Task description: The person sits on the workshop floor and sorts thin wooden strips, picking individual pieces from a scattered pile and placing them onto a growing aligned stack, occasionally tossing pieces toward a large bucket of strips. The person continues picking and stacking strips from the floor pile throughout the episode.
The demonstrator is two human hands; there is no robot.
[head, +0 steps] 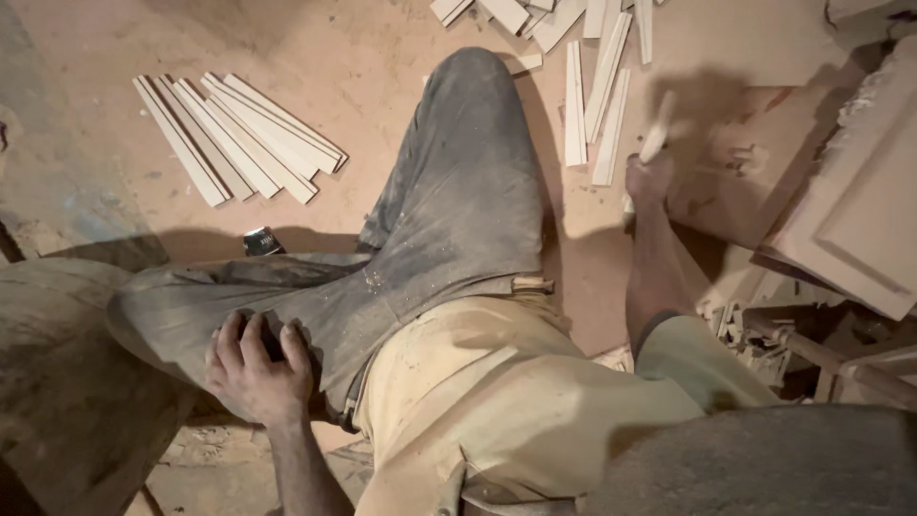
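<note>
I sit on a dusty floor with one leg in grey trousers (458,191) stretched out ahead. My left hand (256,368) rests on my left thigh, fingers curled over a small dark object that is mostly hidden. My right hand (648,177) is out to the right, closed around a pale wooden strip (657,129) that is blurred by motion. It is just above a flat brown board (755,182) on the floor.
A fan of pale wooden strips (239,139) lies on the floor at left. More strips (592,91) lie ahead near my knee. A large moulded panel (860,220) leans at right. A small dark can (261,242) sits by my leg.
</note>
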